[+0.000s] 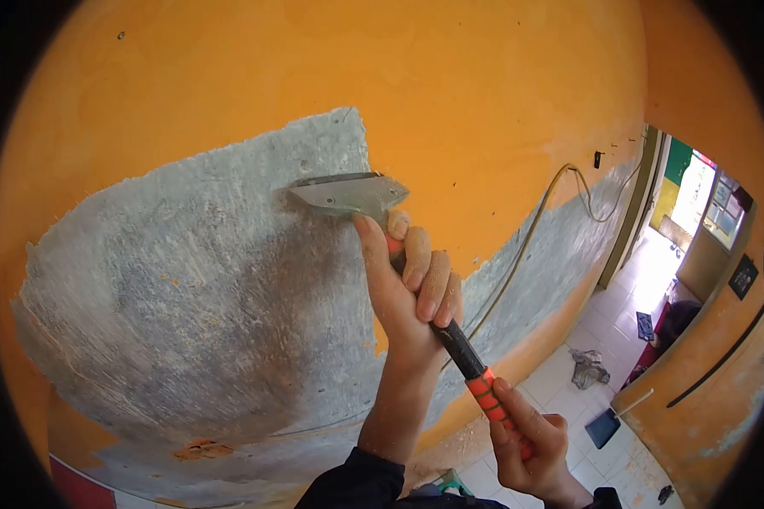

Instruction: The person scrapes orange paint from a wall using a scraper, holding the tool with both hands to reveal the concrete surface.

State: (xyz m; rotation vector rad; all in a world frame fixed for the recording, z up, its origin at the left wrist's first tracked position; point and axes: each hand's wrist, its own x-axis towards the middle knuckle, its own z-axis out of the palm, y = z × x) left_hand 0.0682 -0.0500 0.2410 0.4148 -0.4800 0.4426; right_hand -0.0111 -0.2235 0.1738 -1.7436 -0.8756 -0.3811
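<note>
A long-handled scraper [348,193] has its wide metal blade against the wall, at the right part of the bare grey patch [195,254], near the orange paint [450,110]. My left hand [412,284] is wrapped round the upper handle just below the blade, its thumb lying along the blade's base. Lower down, my right hand [530,437] grips the orange-red grip at the handle's end. Pale dust covers the fingers of my left hand.
A yellowish cable [535,225] hangs in a loop on the wall at right. Beyond it are an open doorway [654,246], a crumpled plastic bag [587,369] and a dark dustpan [603,428] on the white tiled floor. Something green [455,483] lies at the bottom.
</note>
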